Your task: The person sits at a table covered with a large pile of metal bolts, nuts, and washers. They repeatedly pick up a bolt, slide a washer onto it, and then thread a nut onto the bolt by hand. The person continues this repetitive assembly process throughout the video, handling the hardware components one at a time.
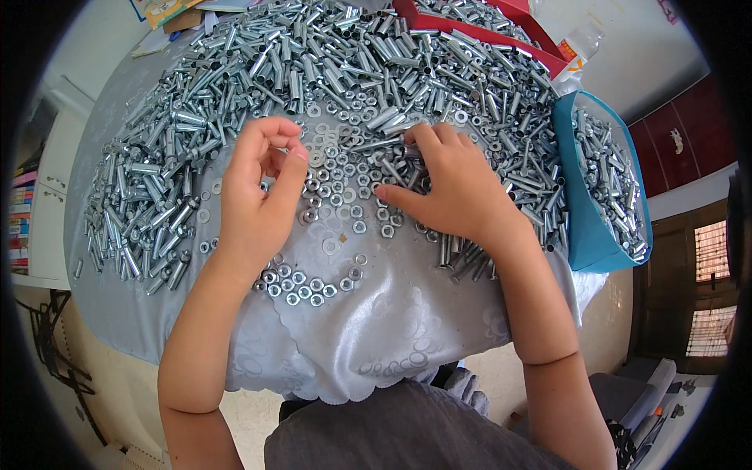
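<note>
My left hand (262, 188) hovers over the left side of the loose nuts, fingers curled in toward the thumb; whatever may be in them is hidden. My right hand (454, 180) is spread over the pile's near edge, thumb and fingers apart. Its fingertips touch a metal sleeve (410, 150), and its thumb lies by the nuts. Between both hands lie many hex nuts (337, 174) and flat washers (319, 157). Closer to me, below the left hand, sits a cluster of hex nuts (298, 286). A single washer (330, 247) lies between the groups.
A large heap of bolts and sleeves (313, 63) arcs across the grey patterned tablecloth (407, 313). At the right stands a blue fabric bin (591, 227) full of bolts. A red box (470, 37) of parts and a clear plastic bottle (581, 47) are at the back.
</note>
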`<control>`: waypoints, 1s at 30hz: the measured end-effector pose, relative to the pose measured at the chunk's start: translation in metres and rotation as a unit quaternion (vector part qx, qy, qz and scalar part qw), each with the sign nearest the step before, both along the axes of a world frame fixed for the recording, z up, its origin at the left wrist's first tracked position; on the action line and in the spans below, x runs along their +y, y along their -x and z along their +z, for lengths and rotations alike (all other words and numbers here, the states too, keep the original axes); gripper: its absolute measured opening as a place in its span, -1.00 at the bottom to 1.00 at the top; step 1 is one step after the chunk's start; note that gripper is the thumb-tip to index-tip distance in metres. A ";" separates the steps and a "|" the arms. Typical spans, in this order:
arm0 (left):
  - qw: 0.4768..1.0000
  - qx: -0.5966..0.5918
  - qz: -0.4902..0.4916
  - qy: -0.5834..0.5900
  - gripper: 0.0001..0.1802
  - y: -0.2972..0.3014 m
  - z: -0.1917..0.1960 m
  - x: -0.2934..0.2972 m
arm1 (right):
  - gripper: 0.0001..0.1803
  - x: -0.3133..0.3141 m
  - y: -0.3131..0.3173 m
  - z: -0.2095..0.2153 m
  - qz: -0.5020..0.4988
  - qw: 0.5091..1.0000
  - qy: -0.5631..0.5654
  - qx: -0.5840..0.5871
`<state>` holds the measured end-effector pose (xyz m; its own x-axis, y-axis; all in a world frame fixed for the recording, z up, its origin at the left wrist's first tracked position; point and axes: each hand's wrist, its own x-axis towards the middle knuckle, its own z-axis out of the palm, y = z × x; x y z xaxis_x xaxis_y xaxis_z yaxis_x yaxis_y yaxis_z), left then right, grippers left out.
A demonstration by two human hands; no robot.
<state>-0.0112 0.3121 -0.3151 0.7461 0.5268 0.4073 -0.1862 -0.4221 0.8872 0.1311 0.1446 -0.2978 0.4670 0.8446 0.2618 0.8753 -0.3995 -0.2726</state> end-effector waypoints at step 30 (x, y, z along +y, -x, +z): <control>0.911 0.101 -0.051 -0.397 -0.60 0.006 0.013 -0.009 | -0.69 -0.008 -0.012 0.008 0.140 0.981 -0.136 0.022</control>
<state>-0.0175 0.3027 -0.3019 0.8764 0.0491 0.4790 -0.1282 -0.9351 0.3304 0.1432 0.1364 -0.2901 0.2423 0.8429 0.4804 0.9256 -0.0524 -0.3748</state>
